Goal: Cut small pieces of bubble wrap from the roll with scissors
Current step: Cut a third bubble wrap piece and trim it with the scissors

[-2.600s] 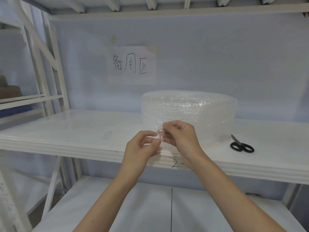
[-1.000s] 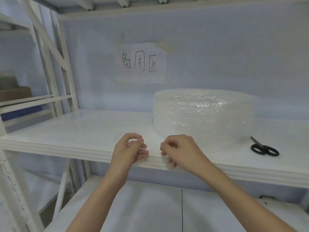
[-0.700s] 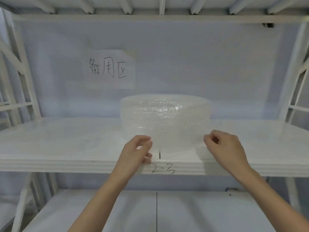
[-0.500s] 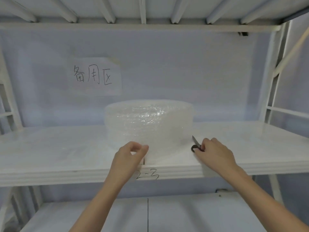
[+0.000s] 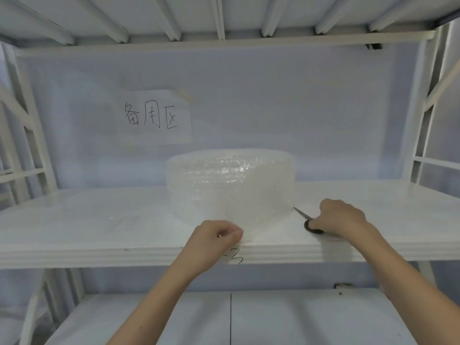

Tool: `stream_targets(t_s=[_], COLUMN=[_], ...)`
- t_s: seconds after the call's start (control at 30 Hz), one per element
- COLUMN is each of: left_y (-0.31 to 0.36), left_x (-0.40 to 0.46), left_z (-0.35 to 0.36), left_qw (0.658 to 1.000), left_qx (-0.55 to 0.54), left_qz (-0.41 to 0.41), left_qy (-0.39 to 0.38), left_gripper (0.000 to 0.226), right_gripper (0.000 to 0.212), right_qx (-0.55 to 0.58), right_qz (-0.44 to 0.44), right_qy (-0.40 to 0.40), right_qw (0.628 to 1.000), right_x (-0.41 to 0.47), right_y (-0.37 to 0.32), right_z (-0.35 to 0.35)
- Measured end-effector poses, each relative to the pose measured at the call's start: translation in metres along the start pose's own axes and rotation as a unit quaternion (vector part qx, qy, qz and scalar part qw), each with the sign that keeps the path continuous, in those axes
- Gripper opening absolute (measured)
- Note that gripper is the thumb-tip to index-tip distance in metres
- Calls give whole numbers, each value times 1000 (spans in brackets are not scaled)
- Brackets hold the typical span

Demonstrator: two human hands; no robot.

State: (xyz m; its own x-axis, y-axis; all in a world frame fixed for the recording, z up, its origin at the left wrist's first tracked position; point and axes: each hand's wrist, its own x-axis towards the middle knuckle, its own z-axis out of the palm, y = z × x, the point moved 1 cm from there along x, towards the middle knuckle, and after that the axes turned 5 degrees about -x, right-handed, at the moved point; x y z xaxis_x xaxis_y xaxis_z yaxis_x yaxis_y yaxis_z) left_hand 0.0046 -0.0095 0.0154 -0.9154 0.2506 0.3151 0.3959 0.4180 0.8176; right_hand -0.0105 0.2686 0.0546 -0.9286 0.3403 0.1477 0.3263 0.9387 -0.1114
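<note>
At the front edge of the white shelf (image 5: 99, 225), the left hand (image 5: 214, 239) has its fingers curled shut, pinching the loose end of the bubble wrap that trails forward off the roll (image 5: 230, 183). That roll stands on its flat end at mid-shelf, just behind the hand. It looks very light and soft, so a tug on the free end could drag or tip the whole roll rather than unwind it. The film is limp and probably a little slick, so I would hold the sheet taut at its edge, close to where the cut will run. To the right, the scissors (image 5: 307, 220) lie on the shelf with their tip beside the roll's base. The right hand (image 5: 341, 219) rests over the black handles, fingers closing on them; whether they are fully gripped I cannot tell.
</note>
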Motion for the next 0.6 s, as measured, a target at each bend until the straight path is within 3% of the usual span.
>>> stream_targets(t_s=[0.1, 0.17, 0.2, 0.3, 0.33, 0.4, 0.43, 0.5, 0.6], left_y=[2, 2, 1, -6, -8, -10, -10, -8, -6], left_x=[-3, -4, -5, -6, -7, -8, -8, -8, -7], left_z=[4, 6, 6, 5, 5, 5, 5, 5, 5], left_qw=[999, 998, 997, 993, 992, 990, 987, 982, 980], left_qx=[-28, -54, -67, -89, -96, -123, -144, -176, -183], left_qz=[3, -2, -7, -26, -32, -45, -53, -63, -68], left_qy=[17, 35, 45, 68, 69, 59, 48, 31, 30], left_gripper=[17, 15, 15, 13, 12, 8, 6, 9, 8], right_gripper=[36, 37, 36, 23, 20, 17, 24, 39, 25], right_qx=[80, 248, 369, 655, 705, 748, 746, 715, 679], right_qz=[0, -6, -11, -29, -36, -53, -70, -105, -113], right_qy=[11, -35, -73, -147, -167, -213, -241, -285, -302], right_qw=[997, 968, 926, 740, 689, 627, 616, 630, 659], right_x=[-3, -8, -13, -34, -43, -57, -65, -80, -101], right_y=[12, 24, 30, 38, 35, 25, 17, 1, -23], right_z=[-4, -7, -8, -2, 3, 19, 28, 47, 66])
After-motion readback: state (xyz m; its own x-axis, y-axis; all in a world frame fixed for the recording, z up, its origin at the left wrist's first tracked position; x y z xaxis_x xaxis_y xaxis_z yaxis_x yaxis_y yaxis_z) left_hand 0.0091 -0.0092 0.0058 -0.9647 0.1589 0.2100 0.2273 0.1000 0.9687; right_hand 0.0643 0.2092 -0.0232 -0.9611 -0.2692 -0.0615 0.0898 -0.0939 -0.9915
